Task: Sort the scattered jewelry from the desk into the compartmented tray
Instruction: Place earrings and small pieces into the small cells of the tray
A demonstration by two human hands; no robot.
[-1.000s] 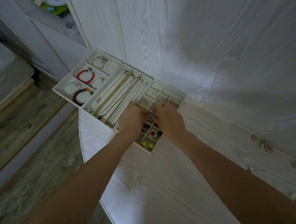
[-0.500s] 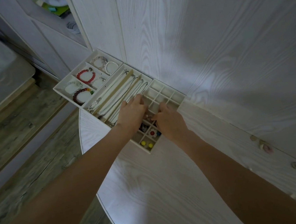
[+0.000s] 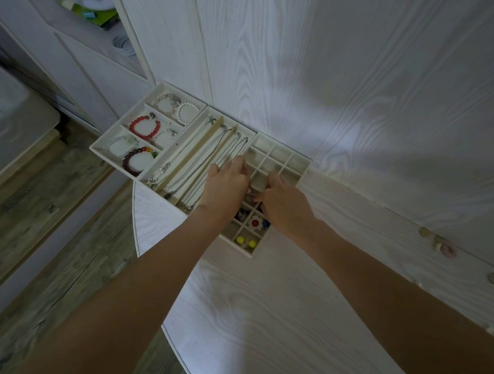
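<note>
A cream compartmented tray lies at the desk's far left corner in three sections: a bracelet section [image 3: 98, 145], a necklace section [image 3: 201, 136] with several chains, and a small-cell grid [image 3: 304, 169]. My left hand [image 3: 226, 186] lies over the seam between necklace section and grid, fingers stretched, tips touching the dividers. My right hand [image 3: 284, 205] hovers over the grid's middle cells with fingers dipping into one; what they hold is hidden. A small greyish piece [image 3: 251, 198] sits by its thumb. Near cells hold yellow beads [image 3: 245, 241] and a red-and-white flower piece [image 3: 255, 223].
Loose small jewelry pieces [image 3: 437, 244] lie along the white wood-grain desk [image 3: 254, 323] at the right, with another [image 3: 493, 278] nearer. A white panel wall rises behind the tray. The desk's rounded left edge drops to a wooden floor [image 3: 48, 253].
Both hands have moved apart and slid farther over the grid. The left fingers have stretched out toward the dividers, and the right fingers now reach into a middle cell.
</note>
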